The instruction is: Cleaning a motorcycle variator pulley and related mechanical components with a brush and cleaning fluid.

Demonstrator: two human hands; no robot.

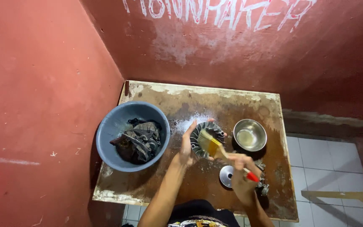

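Observation:
My left hand point(188, 145) grips a round, finned metal disc point(217, 129) and holds it tilted on edge above the worn brown table point(232, 105). My right hand point(240, 168) is closed on a paintbrush point(215, 147) with a wooden handle and a red tip. Its pale bristles lie against the face of the disc.
A blue-grey plastic basin point(110, 130) with dark rags sits at the table's left. A steel bowl point(250, 134) with pale liquid stands at the right. Near my right hand lie a small round metal part point(226, 175) and other metal pieces point(262, 187). Red walls close in behind and on the left.

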